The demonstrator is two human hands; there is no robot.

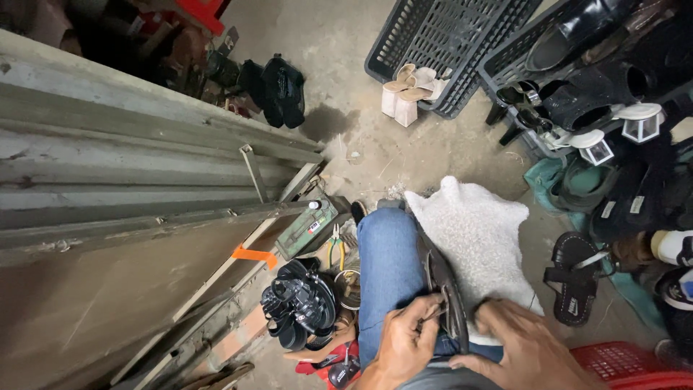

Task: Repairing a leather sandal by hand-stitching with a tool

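A dark brown sandal (446,292) stands on its edge between my knees, against a white fleecy cloth (476,238) spread over my right leg. My left hand (406,341) pinches a thin tool or thread at the sandal's strap, fingers closed on it. My right hand (523,347) rests on the cloth and steadies the sandal's lower end from the right. My left leg in blue jeans (386,267) stretches forward beside the sandal.
A pile of black strappy sandals (299,303) lies at my left, with pliers (335,248) and a green box (312,230) beyond. Grey metal panel (130,188) fills the left. Black crates (440,36) and many shoes (599,94) lie right. One black sandal (574,278) and a red crate (628,365) are near.
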